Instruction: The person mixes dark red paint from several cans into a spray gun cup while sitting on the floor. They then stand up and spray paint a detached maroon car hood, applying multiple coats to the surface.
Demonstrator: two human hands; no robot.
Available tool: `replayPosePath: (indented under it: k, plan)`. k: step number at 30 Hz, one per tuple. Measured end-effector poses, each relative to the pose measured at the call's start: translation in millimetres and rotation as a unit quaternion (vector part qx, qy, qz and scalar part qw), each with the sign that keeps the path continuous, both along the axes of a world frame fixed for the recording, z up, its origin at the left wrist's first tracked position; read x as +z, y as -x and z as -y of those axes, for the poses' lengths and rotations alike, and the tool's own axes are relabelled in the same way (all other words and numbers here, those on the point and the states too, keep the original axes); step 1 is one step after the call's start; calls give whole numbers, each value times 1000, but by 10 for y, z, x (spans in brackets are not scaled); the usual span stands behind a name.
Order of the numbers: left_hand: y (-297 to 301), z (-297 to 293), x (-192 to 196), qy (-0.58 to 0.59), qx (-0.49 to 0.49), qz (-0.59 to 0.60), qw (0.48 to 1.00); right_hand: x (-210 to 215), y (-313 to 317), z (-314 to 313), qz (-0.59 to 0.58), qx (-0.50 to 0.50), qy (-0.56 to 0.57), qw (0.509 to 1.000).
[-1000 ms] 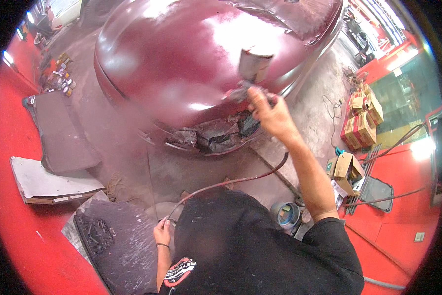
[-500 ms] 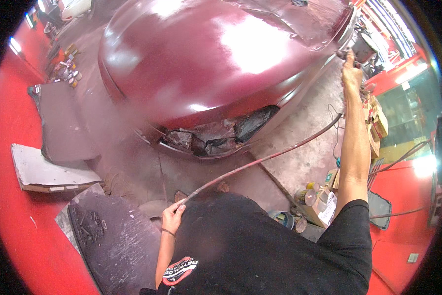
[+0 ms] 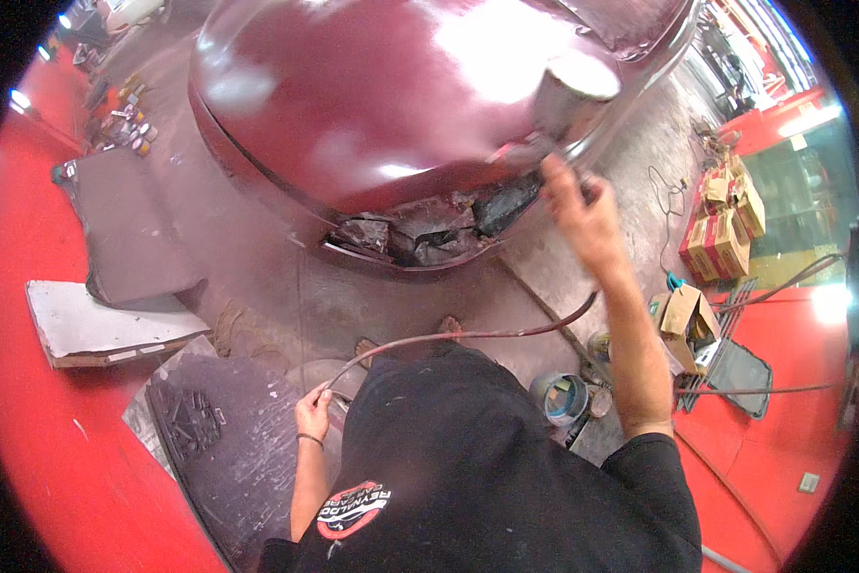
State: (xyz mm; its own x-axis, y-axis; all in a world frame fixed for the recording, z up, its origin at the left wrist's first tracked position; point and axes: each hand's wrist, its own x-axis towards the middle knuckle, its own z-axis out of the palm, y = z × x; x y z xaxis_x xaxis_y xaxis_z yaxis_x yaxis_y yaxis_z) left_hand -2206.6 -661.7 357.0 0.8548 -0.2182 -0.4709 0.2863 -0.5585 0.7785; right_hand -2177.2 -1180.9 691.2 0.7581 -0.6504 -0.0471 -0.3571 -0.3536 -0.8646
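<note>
My right hand (image 3: 585, 218) is wrapped round a spray gun (image 3: 574, 98), held up over the front right edge of a maroon car hood (image 3: 353, 105). The gun's round cup sits beyond my fingers and is blurred by motion, as is my hand. A dark reddish hose (image 3: 467, 334) runs from below my right wrist down to my left hand (image 3: 313, 413), whose fingers pinch it beside my hip. Under the hood's front edge, crumpled dark sheeting (image 3: 429, 229) fills the bumper opening. Whether the gun touches the hood cannot be told.
Grey and white panels (image 3: 114, 325) lean along the red wall at left, above a dark stained board (image 3: 229, 430). On the right stand cardboard boxes (image 3: 721, 239), an open carton (image 3: 687, 325) and a bucket (image 3: 560, 399). Small cans (image 3: 133, 124) lie at the far left.
My right hand has come from the car's far right side, nearer and leftward, to the hood's front edge. My left hand has shifted slightly left and down, still on the hose.
</note>
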Motion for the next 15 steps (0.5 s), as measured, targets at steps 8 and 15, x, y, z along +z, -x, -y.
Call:
replayPosePath:
  k: [8,15]
  plan:
    - [71,-135,-120,-29,16,-5,999,-246,283,-492,-17,95,-122,988]
    - [-46,497,-71,35,-3,26,999,-58,285,1142,-18,-231,31,972]
